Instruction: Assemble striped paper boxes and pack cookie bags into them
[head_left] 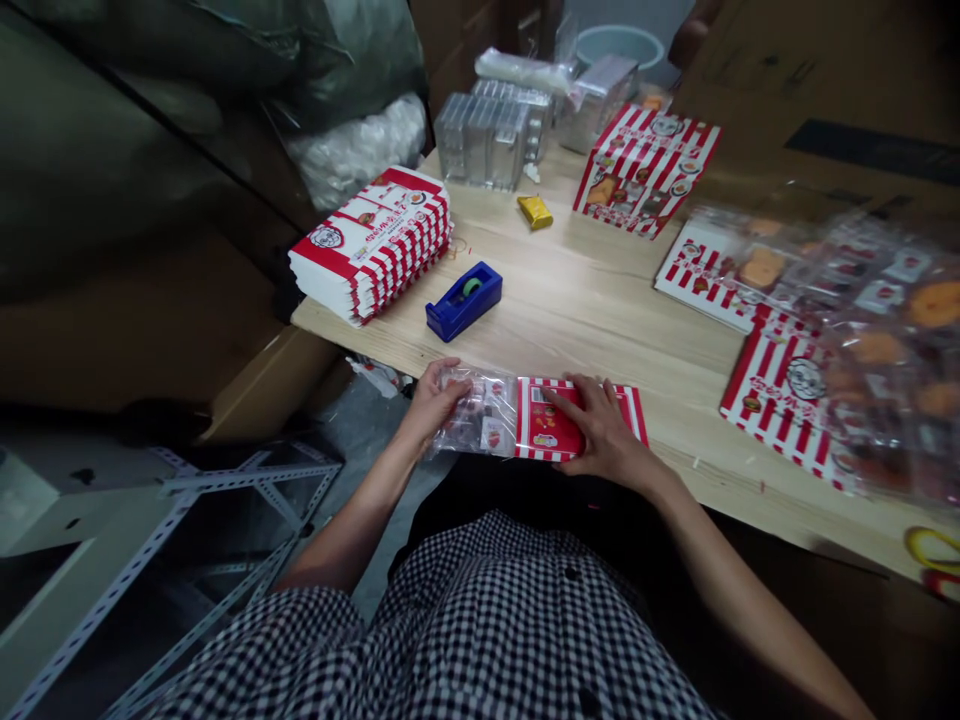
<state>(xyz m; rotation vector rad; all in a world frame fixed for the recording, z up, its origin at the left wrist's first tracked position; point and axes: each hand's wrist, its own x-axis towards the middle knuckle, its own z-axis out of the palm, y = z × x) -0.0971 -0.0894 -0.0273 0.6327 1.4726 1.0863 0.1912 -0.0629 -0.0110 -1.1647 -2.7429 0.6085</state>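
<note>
A clear plastic packet (487, 412) with small items inside lies at the table's near edge, beside or attached to a red and white striped card (541, 428). My left hand (439, 402) pinches the packet's left end, thumb on top. Spread across the card is my right hand (604, 432), its fingers apart and resting on the surface. Just beyond the packet stands a blue tape dispenser (463, 302) with a green roll.
Striped folded cards (382, 235) are stacked at the left, with clear plastic boxes (480, 140) behind. A yellow packet (535, 211) lies mid-table. A striped box (646, 170) stands farther back; filled clear packets (892, 350) cover striped cards at right.
</note>
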